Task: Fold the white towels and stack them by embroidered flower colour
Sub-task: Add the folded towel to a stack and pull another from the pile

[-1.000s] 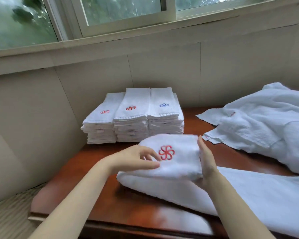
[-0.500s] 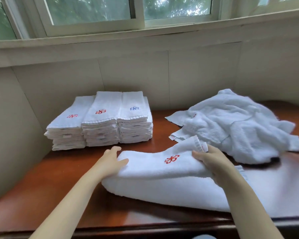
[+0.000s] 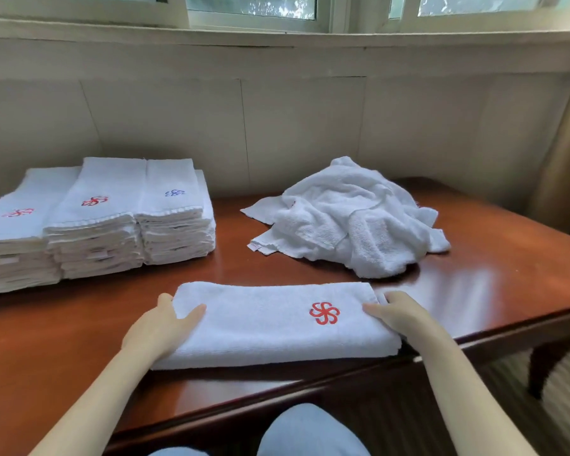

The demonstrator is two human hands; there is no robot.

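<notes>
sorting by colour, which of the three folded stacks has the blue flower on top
The rightmost stack, nearest the crumpled pile. Its top towel bears a blue flower; the middle stack and left stack show red ones.

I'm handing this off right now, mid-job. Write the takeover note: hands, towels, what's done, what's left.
Left hand grips the left end of the folded towel; right hand grips its right end. The towel, red flower up, lies on the table near the front edge.
Done: three stacks back left: left stack and middle stack topped red, right stack topped blue.
Left: likely move this towel onto a red stack, then fold the loose pile at back right.
</notes>
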